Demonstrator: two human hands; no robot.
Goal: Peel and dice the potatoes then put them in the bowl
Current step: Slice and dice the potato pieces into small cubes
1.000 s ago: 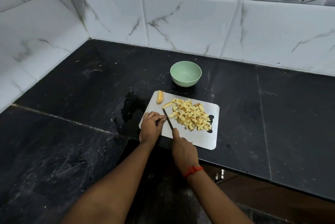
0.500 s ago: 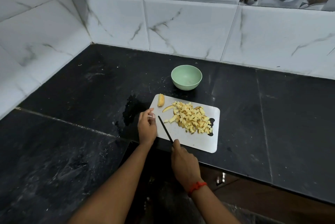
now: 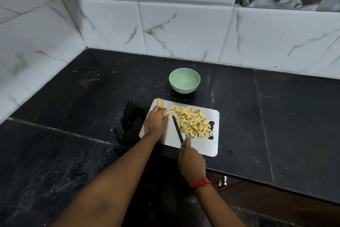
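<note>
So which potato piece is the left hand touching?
The thin curved strip against the left hand; the thicker chunk sits farther back at the board's corner.

black stone counter [image 3: 276, 116] carries green bowl [image 3: 184, 80] and steel cutting board [image 3: 206, 145].
</note>
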